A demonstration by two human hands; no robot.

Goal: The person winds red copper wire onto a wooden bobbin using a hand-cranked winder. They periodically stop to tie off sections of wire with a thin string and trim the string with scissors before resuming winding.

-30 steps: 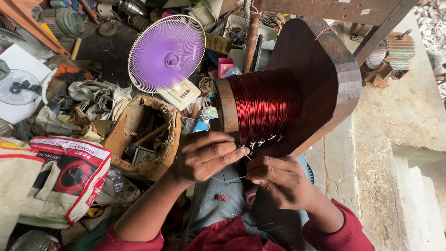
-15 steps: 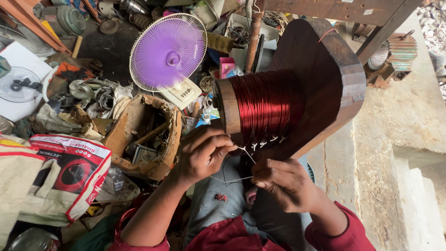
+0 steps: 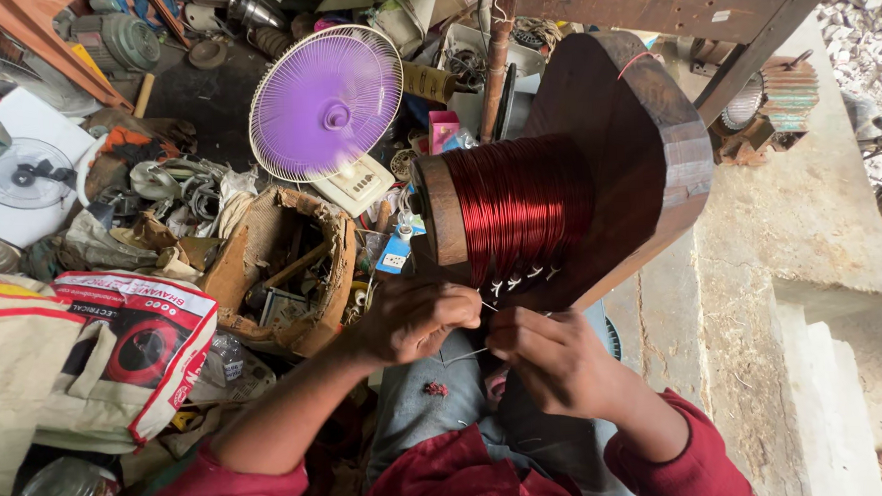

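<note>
In the head view we look down on our own two hands working just under a large spool of red wire [image 3: 521,207]. The spool sits on a dark wooden former [image 3: 645,160] with a round wooden end plate on its near-left side, and the wound coil lies directly above the grip of both hands.

Our left hand [image 3: 411,319] is closed in a narrow pinch on a thin wire end [image 3: 487,305], the fingertips pressed together right at the lower edge of the coil. Our right hand [image 3: 555,357] sits just beside it, touching or nearly touching it, its fingers curled in; we cannot tell whether its grip holds a strand of the same wire. Small pale ties show along the bottom of the coil, immediately above the two grips.

Below the hands lie our grey trousers [image 3: 438,417] and red sleeves.

Left of the left grip stands a torn cardboard box [image 3: 273,270] with odd parts inside, and farther left a white sack with red print [image 3: 133,351]. Up and to the left of the grips, well apart, a small purple fan [image 3: 326,104] leans among scattered scrap. To the right of the right grip runs a bare concrete ledge [image 3: 799,262].
</note>
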